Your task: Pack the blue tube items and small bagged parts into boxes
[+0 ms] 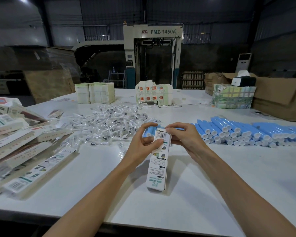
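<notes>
The left hand (pixel 143 142) pinches the upright printed carton (pixel 158 170) while the right hand (pixel 183 135) pinches its top flap (pixel 161 130), apparently closing it; next, tuck the flap in.

White table (pixel 212 177) in front of me. Far side, ctr: big machine marked FMZ-1450A (pixel 153 31), step ladder (pixel 117 77) to its L, wooden pallet (pixel 193 80) stood on edge to its R. My R: open brown cartons (pixel 278 100) w/ a tissue box (pixel 243 80) just beside; white floor-standing AC unit (pixel 244 62) behind. My L: stacked cardboard sheets (pixel 46 82).
</notes>
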The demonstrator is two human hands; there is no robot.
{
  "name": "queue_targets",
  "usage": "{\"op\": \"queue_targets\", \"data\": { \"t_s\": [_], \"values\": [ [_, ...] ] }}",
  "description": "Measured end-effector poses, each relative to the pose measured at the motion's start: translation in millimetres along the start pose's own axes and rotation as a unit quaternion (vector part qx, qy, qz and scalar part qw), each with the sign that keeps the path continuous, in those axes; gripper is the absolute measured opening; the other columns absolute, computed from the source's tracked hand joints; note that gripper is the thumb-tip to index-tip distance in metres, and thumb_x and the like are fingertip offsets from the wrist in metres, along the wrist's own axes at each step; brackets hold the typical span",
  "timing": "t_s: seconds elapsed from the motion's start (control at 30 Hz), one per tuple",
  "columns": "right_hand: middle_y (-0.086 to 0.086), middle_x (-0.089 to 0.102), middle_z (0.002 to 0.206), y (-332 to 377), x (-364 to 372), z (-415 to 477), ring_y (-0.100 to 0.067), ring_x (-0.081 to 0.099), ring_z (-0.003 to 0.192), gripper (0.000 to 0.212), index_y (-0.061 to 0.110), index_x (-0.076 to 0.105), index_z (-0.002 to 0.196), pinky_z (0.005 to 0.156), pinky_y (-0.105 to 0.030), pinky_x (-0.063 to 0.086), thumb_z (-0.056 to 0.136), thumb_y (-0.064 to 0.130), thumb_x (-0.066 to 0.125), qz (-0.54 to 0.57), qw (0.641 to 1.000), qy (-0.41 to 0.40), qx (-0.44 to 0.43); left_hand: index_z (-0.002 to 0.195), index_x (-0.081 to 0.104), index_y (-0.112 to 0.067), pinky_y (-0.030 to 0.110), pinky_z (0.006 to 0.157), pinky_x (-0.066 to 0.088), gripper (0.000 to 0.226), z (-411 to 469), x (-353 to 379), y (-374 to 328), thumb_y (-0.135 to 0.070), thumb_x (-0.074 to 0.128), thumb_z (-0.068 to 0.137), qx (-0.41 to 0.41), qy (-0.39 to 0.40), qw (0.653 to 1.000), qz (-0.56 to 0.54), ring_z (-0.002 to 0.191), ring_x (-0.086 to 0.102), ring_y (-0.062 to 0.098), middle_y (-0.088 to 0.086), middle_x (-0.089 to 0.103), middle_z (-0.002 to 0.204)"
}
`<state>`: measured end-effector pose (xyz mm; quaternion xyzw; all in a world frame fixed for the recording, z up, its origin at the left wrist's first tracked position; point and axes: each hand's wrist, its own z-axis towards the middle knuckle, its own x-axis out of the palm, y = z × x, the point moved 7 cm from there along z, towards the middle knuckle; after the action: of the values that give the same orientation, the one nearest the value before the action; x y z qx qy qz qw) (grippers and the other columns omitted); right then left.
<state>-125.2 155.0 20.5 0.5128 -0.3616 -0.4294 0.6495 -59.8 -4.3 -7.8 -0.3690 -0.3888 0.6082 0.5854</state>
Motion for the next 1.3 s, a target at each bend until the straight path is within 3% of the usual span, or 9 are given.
{"op": "queue_targets", "data": {
  "t_s": [0.3,0.5,0.57,0.7,0.8,0.9,1.0,1.07,1.3],
  "values": [
    [-0.018,0.079,0.089,-0.2,-1.9,-1.7,-0.025,0.078,0.078,0.005,0.000,0.075,0.097,0.074,-0.034,0.065,0.093,0.003,0.074,-0.034,0.999,0.001,0.005,0.135,0.058,-0.036,0.033,0.075,0.063,0.053,-3.3,1.9,2.1,-0.014,0.084,0.094,-0.017,0.001,1.000,0.015,0.095,0.081,0.030,0.015,0.083,0.106],
    [-0.016,0.079,0.087,-4.4,-6.4,2.8,-0.029,0.078,0.081,0.004,0.002,0.078,0.093,0.078,-0.039,0.065,0.091,0.004,0.075,-0.023,0.999,-0.029,-0.007,0.133,0.059,-0.044,0.037,0.079,0.065,0.048,-2.2,5.8,5.4,-0.034,0.084,0.094,-0.034,-0.006,0.999,0.028,0.102,0.079,0.028,0.006,0.081,0.113],
    [-0.015,0.079,0.085,-4.6,-8.7,4.3,-0.028,0.079,0.079,0.003,0.005,0.078,0.089,0.074,-0.036,0.065,0.090,0.004,0.075,-0.021,0.999,-0.038,-0.019,0.137,0.052,-0.044,0.041,0.086,0.065,0.054,-3.1,11.1,10.6,-0.030,0.083,0.096,-0.058,0.008,0.998,0.016,0.109,0.077,0.032,0.007,0.079,0.120],
    [-0.015,0.079,0.084,-6.0,-9.8,6.0,-0.028,0.079,0.079,0.010,0.010,0.080,0.081,0.071,-0.035,0.064,0.088,0.004,0.076,-0.029,0.998,-0.040,-0.030,0.149,0.031,-0.044,0.039,0.084,0.065,0.077,-8.6,26.9,15.2,-0.020,0.083,0.096,-0.075,0.056,0.996,0.006,0.103,0.079,0.030,0.007,0.075,0.127],
    [-0.016,0.079,0.086,-6.6,-8.5,6.0,-0.030,0.078,0.083,0.007,0.007,0.080,0.082,0.078,-0.039,0.065,0.088,0.004,0.077,-0.032,0.999,-0.029,-0.024,0.152,0.018,-0.053,0.029,0.073,0.064,0.101,-9.9,31.6,15.7,-0.015,0.089,0.090,-0.081,0.079,0.993,0.034,0.090,0.080,0.024,-0.010,0.078,0.119],
    [-0.018,0.079,0.092,-4.9,-9.1,5.0,-0.026,0.078,0.087,0.005,-0.002,0.076,0.089,0.076,-0.033,0.063,0.090,0.004,0.076,-0.004,1.000,0.006,0.007,0.161,0.007,-0.054,0.024,0.074,0.062,0.120,-7.0,27.0,14.6,-0.016,0.092,0.085,-0.072,0.092,0.990,0.077,0.097,0.079,0.022,-0.023,0.074,0.120],
    [-0.017,0.079,0.092,-0.6,-9.1,4.0,-0.023,0.077,0.085,0.006,-0.004,0.075,0.092,0.073,-0.029,0.061,0.091,0.002,0.075,-0.015,1.000,0.012,0.010,0.162,0.007,-0.055,0.029,0.071,0.063,0.121,-2.9,21.7,16.2,-0.014,0.087,0.082,-0.059,0.095,0.989,0.094,0.089,0.079,0.031,-0.017,0.075,0.116],
    [-0.014,0.079,0.090,3.7,-8.9,4.8,-0.022,0.078,0.086,0.005,-0.003,0.076,0.092,0.074,-0.031,0.063,0.091,0.002,0.075,-0.049,0.999,0.006,-0.012,0.158,0.012,-0.061,0.032,0.067,0.062,0.116,-0.7,20.1,18.8,-0.013,0.083,0.080,-0.055,0.092,0.989,0.099,0.078,0.078,0.027,-0.012,0.076,0.111],
    [-0.011,0.079,0.083,7.9,-10.3,5.7,-0.017,0.077,0.078,0.004,0.000,0.077,0.089,0.067,-0.024,0.059,0.089,0.002,0.074,-0.091,0.995,-0.003,-0.034,0.163,0.016,-0.057,0.036,0.066,0.062,0.116,-0.6,24.5,12.2,0.003,0.075,0.083,-0.004,0.128,0.986,0.108,0.076,0.073,0.028,0.004,0.071,0.116]
  ]
}}
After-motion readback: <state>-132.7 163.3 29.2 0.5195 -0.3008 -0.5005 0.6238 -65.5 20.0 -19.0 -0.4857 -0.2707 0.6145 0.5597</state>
